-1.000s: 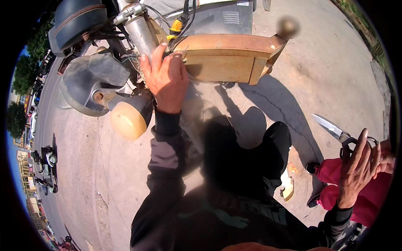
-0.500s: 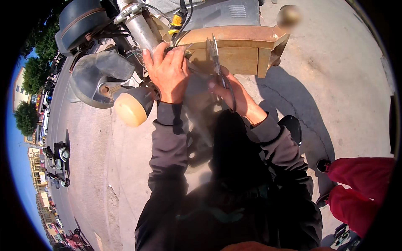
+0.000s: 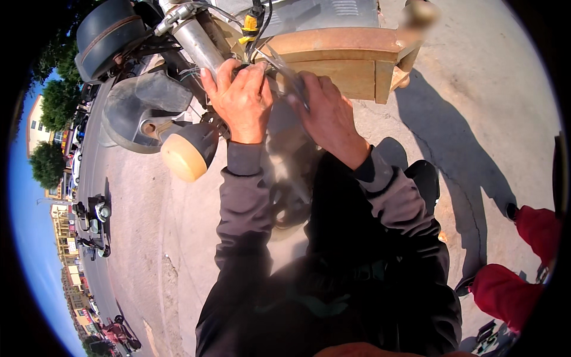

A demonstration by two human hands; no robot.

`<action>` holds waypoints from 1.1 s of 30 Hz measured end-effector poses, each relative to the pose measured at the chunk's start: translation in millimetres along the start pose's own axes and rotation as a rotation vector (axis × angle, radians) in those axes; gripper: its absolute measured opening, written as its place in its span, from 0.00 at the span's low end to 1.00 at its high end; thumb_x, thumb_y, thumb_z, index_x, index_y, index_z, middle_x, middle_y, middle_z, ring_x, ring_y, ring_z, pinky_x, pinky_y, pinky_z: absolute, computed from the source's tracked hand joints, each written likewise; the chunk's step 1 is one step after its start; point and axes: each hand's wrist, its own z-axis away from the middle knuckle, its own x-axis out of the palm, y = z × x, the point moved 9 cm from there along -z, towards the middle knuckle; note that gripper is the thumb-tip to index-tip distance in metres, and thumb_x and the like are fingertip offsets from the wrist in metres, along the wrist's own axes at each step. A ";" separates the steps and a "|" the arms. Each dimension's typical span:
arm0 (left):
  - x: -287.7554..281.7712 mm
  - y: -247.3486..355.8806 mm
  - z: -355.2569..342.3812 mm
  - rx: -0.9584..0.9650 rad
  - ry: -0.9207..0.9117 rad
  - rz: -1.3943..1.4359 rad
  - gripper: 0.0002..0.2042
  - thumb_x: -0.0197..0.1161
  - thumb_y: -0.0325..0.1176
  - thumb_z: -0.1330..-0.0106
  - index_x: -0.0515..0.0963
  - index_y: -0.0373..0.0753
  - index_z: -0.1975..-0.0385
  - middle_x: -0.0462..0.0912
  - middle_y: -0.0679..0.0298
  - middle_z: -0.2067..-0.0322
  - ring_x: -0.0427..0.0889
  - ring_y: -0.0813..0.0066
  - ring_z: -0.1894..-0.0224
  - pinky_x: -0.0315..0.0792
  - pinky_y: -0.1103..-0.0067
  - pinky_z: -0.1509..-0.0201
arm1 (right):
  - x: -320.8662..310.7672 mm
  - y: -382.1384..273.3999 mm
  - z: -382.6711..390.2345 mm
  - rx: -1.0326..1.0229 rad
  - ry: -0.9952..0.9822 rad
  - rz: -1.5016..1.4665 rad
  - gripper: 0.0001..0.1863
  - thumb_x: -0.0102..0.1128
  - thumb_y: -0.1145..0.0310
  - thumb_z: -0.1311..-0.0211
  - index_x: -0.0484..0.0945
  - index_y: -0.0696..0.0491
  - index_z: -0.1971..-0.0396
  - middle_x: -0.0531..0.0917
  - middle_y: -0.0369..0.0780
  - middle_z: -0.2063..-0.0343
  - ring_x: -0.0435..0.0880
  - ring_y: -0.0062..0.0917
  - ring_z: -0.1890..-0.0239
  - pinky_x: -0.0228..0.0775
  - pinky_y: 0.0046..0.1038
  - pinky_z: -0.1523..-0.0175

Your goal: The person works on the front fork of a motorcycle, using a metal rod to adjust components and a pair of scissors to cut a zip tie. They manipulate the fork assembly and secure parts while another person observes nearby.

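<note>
My left hand (image 3: 242, 104) is closed beside a scratched metal tube (image 3: 199, 44) on the vehicle's front. Thin wires (image 3: 191, 72) run in under its fingers, and the pinched ends are mostly hidden. My right hand (image 3: 329, 116) grips a pair of scissors (image 3: 288, 72), blurred by motion. Their blades point up and left, toward the fingertips of my left hand. Close above the hands hangs a black cable with a yellow connector (image 3: 251, 25). A round lamp with a cream lens (image 3: 185, 157) sits below and left of my left hand.
A brown panel (image 3: 333, 47) spans the area behind my right hand. A black rounded housing (image 3: 110, 38) and a grey mudguard-like cover (image 3: 143, 110) stand at left. A person in red trousers (image 3: 505, 291) is at right. Parked motorbikes (image 3: 92, 223) line the road.
My right hand has moved up and left and turned over. The scissors have swung from nearly upright to tilt toward my left hand, which stays in place. The person in red has shifted right.
</note>
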 end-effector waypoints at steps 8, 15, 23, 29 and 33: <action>-1.3 1.0 1.3 0.000 -0.009 0.003 0.12 0.71 0.31 0.49 0.85 0.51 0.63 0.84 0.74 0.69 0.78 0.69 0.50 0.49 0.54 0.27 | 9.0 3.0 -1.8 0.063 -0.067 -0.009 0.22 0.61 0.59 0.34 0.70 0.53 0.45 0.80 0.48 0.62 0.82 0.47 0.61 0.75 0.45 0.58; -0.8 0.6 -0.4 0.011 -0.026 -0.015 0.13 0.70 0.30 0.46 0.84 0.51 0.60 0.86 0.73 0.62 0.77 0.68 0.45 0.48 0.53 0.27 | 19.2 5.6 5.4 0.013 0.065 -0.154 0.18 0.62 0.59 0.36 0.69 0.56 0.56 0.80 0.48 0.69 0.81 0.49 0.67 0.72 0.48 0.65; 3.6 -3.7 2.2 0.036 -0.133 -0.074 0.14 0.67 0.27 0.48 0.82 0.49 0.61 0.84 0.73 0.56 0.74 0.67 0.39 0.49 0.51 0.29 | 30.2 11.0 10.7 0.182 -0.067 -0.218 0.20 0.58 0.55 0.32 0.67 0.57 0.56 0.80 0.53 0.63 0.80 0.53 0.59 0.72 0.47 0.56; -5.8 5.2 8.0 0.013 0.050 -0.336 0.10 0.68 0.32 0.45 0.83 0.55 0.63 0.82 0.79 0.48 0.72 0.69 0.36 0.35 0.55 0.25 | 28.2 24.1 7.4 0.261 0.001 -0.322 0.18 0.60 0.56 0.33 0.69 0.54 0.58 0.80 0.49 0.71 0.81 0.50 0.65 0.72 0.45 0.61; -8.4 -1.0 9.7 -0.069 0.125 -0.193 0.07 0.65 0.31 0.43 0.83 0.52 0.66 0.82 0.75 0.46 0.72 0.65 0.37 0.35 0.53 0.25 | 19.0 31.2 7.6 0.251 0.003 -0.229 0.18 0.61 0.55 0.35 0.70 0.52 0.55 0.81 0.48 0.66 0.82 0.48 0.62 0.74 0.46 0.59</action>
